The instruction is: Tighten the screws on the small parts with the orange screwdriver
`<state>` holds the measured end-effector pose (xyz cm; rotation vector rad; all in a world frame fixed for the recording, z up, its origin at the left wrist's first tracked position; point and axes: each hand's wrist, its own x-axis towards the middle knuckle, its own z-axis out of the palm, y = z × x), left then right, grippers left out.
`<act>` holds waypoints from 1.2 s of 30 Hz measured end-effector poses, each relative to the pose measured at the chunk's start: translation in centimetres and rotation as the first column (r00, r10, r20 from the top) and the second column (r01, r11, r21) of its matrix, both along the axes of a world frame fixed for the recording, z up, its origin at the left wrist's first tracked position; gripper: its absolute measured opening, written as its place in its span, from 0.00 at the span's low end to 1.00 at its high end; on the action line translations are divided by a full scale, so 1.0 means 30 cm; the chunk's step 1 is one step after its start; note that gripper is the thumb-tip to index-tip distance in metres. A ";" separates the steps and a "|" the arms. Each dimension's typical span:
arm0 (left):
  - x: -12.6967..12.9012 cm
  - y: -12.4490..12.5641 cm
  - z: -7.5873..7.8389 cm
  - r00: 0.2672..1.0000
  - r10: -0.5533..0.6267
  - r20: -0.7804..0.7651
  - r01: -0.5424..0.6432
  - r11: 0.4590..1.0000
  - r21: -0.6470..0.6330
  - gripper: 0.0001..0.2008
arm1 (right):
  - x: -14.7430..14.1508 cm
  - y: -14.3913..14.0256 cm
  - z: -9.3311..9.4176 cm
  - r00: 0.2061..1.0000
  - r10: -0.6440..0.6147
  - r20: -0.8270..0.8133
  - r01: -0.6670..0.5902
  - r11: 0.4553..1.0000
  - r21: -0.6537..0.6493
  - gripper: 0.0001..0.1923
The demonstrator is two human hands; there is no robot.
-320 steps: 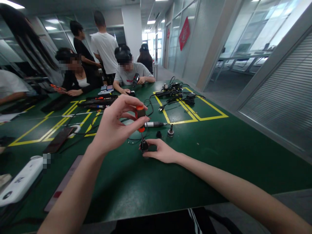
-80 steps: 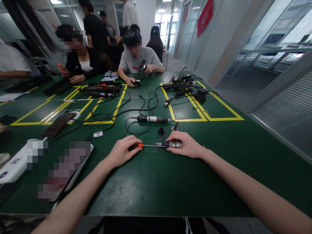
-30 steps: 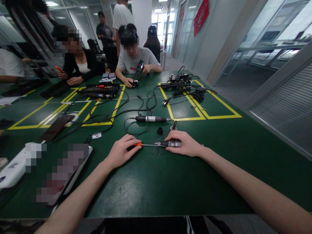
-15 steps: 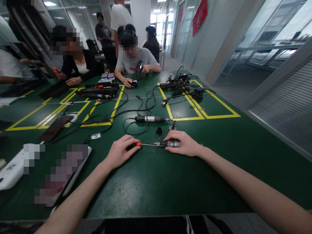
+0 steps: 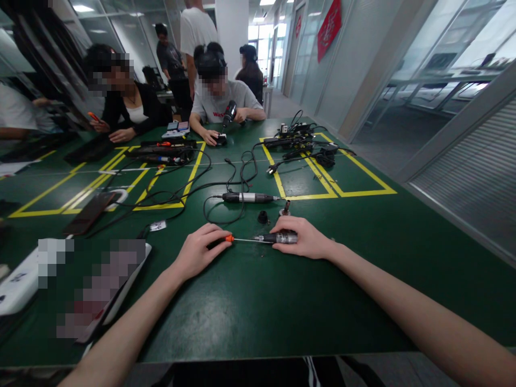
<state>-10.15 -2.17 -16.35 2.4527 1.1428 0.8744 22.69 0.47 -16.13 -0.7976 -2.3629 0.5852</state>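
Observation:
My left hand (image 5: 199, 251) grips the black and orange handle of a small screwdriver (image 5: 230, 238) lying flat on the green table (image 5: 250, 301). Its thin shaft points right into the end of a grey metal cylindrical tool part (image 5: 282, 237). My right hand (image 5: 306, 239) holds that part down on the table. A small black cap (image 5: 263, 217) and a small metal fitting (image 5: 285, 207) lie just beyond my right hand.
A corded pen-shaped rotary tool (image 5: 246, 198) lies farther back among black cables. A power strip and plugs (image 5: 300, 142) sit in a yellow-taped box. A phone (image 5: 91, 212) and white devices (image 5: 24, 279) lie left. Several people sit and stand at the far end.
Long ago the screwdriver stood upright over the part; now both lie flat. Over the last second my hands have barely moved and only the view has shifted a little.

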 end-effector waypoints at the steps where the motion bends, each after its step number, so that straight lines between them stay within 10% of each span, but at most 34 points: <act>1: 0.000 0.001 -0.001 1.000 0.007 -0.004 -0.007 1.000 0.015 0.12 | 0.000 0.000 0.001 1.000 0.002 -0.002 -0.002 1.000 -0.001 0.08; 36: 0.006 0.008 -0.007 1.000 -0.012 0.002 0.012 1.000 -0.025 0.13 | 0.001 -0.001 0.003 1.000 -0.001 0.012 0.002 1.000 -0.019 0.08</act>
